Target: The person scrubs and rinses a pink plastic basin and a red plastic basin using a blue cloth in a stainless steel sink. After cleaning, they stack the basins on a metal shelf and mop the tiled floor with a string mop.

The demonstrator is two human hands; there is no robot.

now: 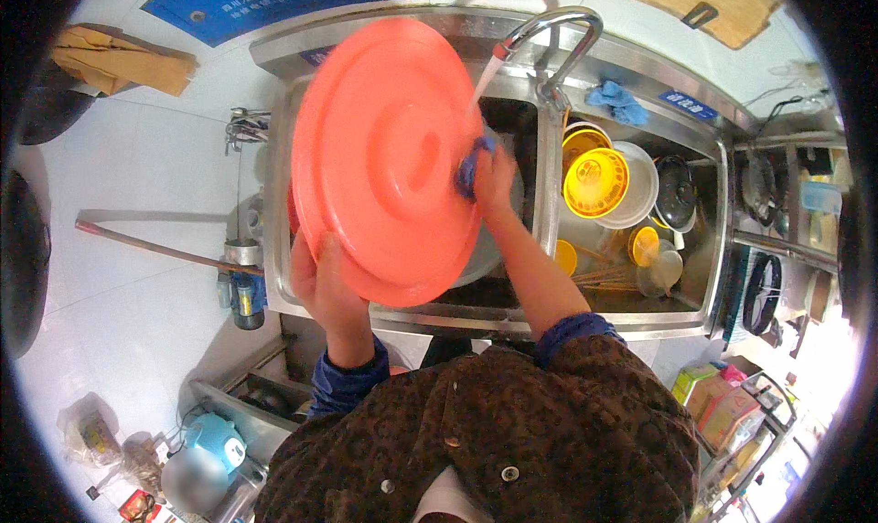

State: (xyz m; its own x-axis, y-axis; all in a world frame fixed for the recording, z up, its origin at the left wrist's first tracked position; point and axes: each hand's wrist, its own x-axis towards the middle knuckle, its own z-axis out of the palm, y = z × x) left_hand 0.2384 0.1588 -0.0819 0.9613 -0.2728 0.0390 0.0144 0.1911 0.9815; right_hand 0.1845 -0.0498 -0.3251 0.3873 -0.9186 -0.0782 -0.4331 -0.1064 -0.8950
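Note:
A large red plastic lid (350,173) with a raised ring and central grip is tilted over the left basin of a steel sink (552,180). My left hand (328,283) grips its lower left rim. At its right edge, my right hand (495,180) presses a dark blue cloth (473,166) against the lid. Water runs from the chrome faucet (576,19) onto or just behind the lid's upper right edge; which one I cannot tell. A pale round vessel (504,238) shows partly in the basin below, mostly hidden by the lid.
The right basin holds a yellow strainer basket (597,182), a white bowl (638,183), a black lidded pot (675,190), yellow cups (643,245) and several chopsticks (603,279). A light blue rag (621,102) lies on the back ledge. A long-handled ladle (243,252) hangs at left.

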